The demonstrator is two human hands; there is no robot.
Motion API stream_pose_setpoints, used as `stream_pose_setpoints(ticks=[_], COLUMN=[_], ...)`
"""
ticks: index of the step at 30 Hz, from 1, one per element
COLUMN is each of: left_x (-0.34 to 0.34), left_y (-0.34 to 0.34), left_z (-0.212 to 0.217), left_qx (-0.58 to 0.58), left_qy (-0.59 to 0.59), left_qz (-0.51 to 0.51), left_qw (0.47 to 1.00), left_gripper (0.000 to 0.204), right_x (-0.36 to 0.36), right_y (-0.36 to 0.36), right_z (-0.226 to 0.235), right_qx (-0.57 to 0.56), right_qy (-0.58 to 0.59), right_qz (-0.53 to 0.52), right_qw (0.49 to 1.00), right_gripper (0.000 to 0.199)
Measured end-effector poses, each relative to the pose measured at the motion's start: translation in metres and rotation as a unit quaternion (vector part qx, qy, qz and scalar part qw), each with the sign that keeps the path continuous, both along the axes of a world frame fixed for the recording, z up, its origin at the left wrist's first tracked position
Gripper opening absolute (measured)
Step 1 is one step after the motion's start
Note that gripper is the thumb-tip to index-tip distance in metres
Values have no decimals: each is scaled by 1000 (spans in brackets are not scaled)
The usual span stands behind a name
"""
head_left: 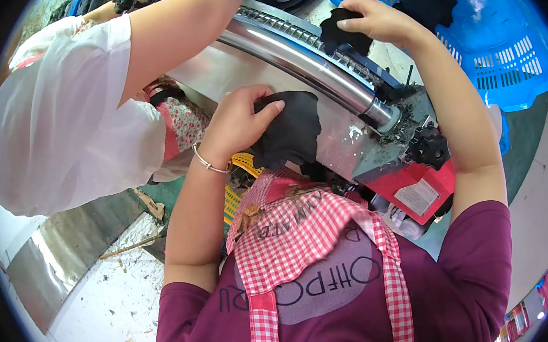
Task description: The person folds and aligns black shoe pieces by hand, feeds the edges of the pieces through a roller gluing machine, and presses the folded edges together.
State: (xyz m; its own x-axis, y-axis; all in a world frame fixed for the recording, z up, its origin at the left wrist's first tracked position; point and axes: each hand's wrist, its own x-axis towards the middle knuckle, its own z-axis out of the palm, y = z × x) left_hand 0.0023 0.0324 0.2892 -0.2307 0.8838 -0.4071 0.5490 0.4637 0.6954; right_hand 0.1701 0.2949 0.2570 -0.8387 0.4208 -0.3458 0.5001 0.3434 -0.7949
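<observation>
My left hand (245, 116) pinches the edge of a soft black sheet piece (291, 128), perhaps cloth or thin leather, with thumb and fingers. That piece hangs by the near metal side of a machine with a shiny steel roller (311, 60). Across the roller, my right hand (378, 19) is closed on a second black piece (341, 34). It is held over the far side of the machine, beside the springs. The fingertips under both pieces are partly hidden.
A blue plastic basket (515, 78) stands at the far right, with black pieces (425, 9) in it. A co-worker in a white sleeve (86, 114) reaches in from the left. Black knob (430, 148) and red machine panel (418, 192) sit near the roller's right end. Yellow basket (232, 202) is below.
</observation>
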Motion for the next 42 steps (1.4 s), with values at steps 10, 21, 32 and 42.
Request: stream_pose_setpoints(ticks=[10,21,32,42], left_x=[-2,-1,2,5], left_y=[21,2,23,2], left_z=[-14,-4,-5,1], left_qx=[27,46,2,29], left_qy=[67,-76,67,-279], left_qz=[-28,23,-36,84], left_qw=[997,996,997,956], left_gripper=[34,30,39,21], right_x=[1,1,-3,12], right_y=[4,-5,-25,6], right_z=[-12,-18,8,13], right_qx=[-225,-103,-44,-324], right_qy=[112,79,-28,201], right_qz=[-4,21,142,13], right_qw=[968,991,988,924], right_gripper=[44,38,40,41])
